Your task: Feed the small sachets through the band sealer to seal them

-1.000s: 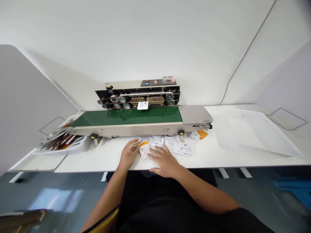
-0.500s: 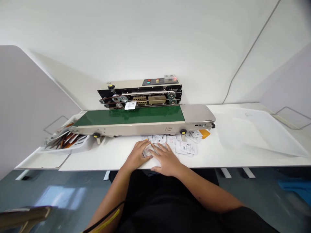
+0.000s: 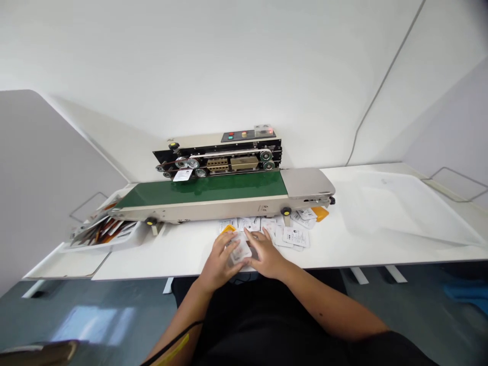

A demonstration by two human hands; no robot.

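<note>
Both hands meet at the table's front edge on a small clear packet (image 3: 241, 251). My left hand (image 3: 220, 262) pinches its left side and my right hand (image 3: 267, 255) grips its right side. Just beyond them lie several white printed sachets (image 3: 293, 237) and an orange piece (image 3: 229, 229). Behind stands a band sealer (image 3: 219, 157) with a green conveyor belt (image 3: 206, 188). One white sachet (image 3: 182, 175) rides along the sealing head at the belt's left part.
A white tray (image 3: 102, 231) of sealed packets sits under the belt's left end. An orange item (image 3: 319, 213) lies by the machine's right foot. The white table (image 3: 381, 223) stretches right; grey partitions stand at both sides. A cable runs up the wall.
The sachet on the sealer has travelled left along the belt. My hands have lifted a packet off the table and drawn it toward me.
</note>
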